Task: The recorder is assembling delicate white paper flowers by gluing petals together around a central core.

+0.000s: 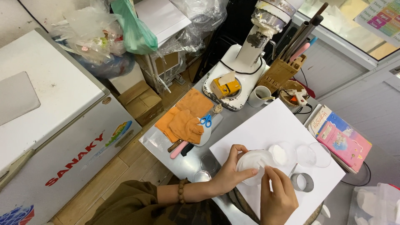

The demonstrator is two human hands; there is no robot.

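1. White and round, a flat disc (253,163) lies on the white board (266,129) near the table's front edge, held between both hands.
2. The left hand (230,173) curls around the disc's rim from about 8 o'clock, its thumb and fingers closed on the edge.
3. The right hand (277,196) comes in from 5 o'clock, its fingertips (266,171) pinched narrow on the disc's surface; whether they grip a thin layer or only press it, I cannot tell.
4. At 3 o'clock of the disc, just beside it, sits a clear shallow dish (283,153) holding something white, and beyond that a second clear dish (318,154).
5. A metal ring cutter (303,182) stands on the board at 4 o'clock of the disc, apart from it.
6. At 10 o'clock, well apart, orange cloths (185,118) lie on the steel table (156,141) with blue-handled scissors (206,121) on them.
7. At 12 o'clock stands a white stand machine (246,62), with a white mug (260,96) beside its base.
8. A wooden bead bracelet (181,191) circles the left wrist.
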